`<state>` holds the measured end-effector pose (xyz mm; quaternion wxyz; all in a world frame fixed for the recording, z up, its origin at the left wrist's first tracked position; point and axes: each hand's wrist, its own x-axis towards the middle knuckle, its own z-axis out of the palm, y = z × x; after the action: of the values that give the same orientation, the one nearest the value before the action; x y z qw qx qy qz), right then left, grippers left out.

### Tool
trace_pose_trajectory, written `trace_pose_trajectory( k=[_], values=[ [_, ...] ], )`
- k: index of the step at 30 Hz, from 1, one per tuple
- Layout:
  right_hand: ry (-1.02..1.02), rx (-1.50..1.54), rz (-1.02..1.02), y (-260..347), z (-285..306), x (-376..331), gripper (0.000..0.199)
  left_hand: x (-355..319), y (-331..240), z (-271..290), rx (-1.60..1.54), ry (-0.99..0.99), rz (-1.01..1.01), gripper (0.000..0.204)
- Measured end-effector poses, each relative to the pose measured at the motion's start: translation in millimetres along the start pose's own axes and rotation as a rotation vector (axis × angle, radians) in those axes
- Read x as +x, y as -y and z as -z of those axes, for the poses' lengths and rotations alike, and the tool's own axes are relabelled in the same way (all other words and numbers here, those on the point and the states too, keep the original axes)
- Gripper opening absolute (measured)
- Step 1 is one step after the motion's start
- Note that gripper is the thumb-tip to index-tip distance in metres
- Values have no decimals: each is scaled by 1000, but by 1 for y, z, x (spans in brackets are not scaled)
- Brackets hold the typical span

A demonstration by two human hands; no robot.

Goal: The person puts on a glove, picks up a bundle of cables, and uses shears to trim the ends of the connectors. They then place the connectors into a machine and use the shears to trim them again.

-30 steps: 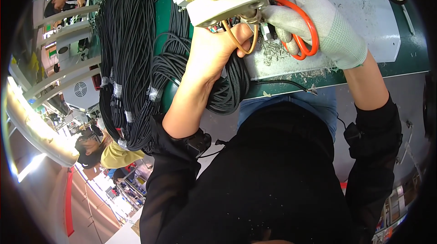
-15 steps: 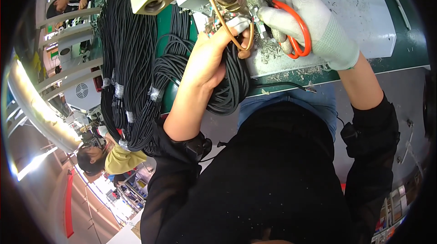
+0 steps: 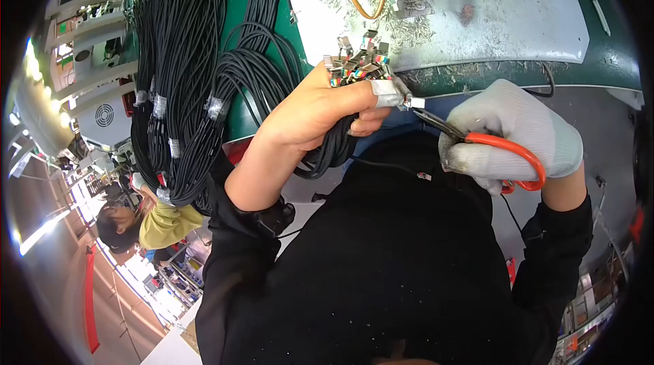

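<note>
My left hand (image 3: 320, 109) is closed round a bundle of black cables (image 3: 334, 147). Small metal connectors (image 3: 364, 58) with coloured wires cluster above its fingers, and white tape wraps the thumb tip. One connector (image 3: 414, 102) sticks out to the right, pinched by the thumb. My right hand, in a white glove (image 3: 514, 130) with a pale green cuff, is closed on scissors (image 3: 507, 147) with orange looped handles. Their dark, narrow tips point left and reach the connector held at my left thumb; whether they touch it, I cannot tell.
A white sheet (image 3: 504, 17) strewn with metal scraps lies on the green bench (image 3: 613, 68). Above it hangs a brown loop of tubing (image 3: 351, 0) by a machine. Long black cable bundles (image 3: 177, 79) fill the left side. A person in yellow (image 3: 167, 225) sits farther left.
Both hands have come away from the machine and nearer my body. The scissors have swung from pointing up to pointing left, toward the connector. The view has shifted, so less of the machine shows.
</note>
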<state>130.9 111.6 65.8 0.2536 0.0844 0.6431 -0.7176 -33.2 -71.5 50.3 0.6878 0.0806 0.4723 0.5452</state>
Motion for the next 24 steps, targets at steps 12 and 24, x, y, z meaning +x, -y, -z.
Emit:
trace_pose_trajectory(
  k=[12, 24],
  values=[
    [-20, -323, 157, -10, -12, 1, 26, -2, 2, -7, 149, 8, 58, 7],
    [-502, -375, 298, -14, -38, -1, 17, 6, 8, -5, 194, -93, -75, 9]
  ],
)
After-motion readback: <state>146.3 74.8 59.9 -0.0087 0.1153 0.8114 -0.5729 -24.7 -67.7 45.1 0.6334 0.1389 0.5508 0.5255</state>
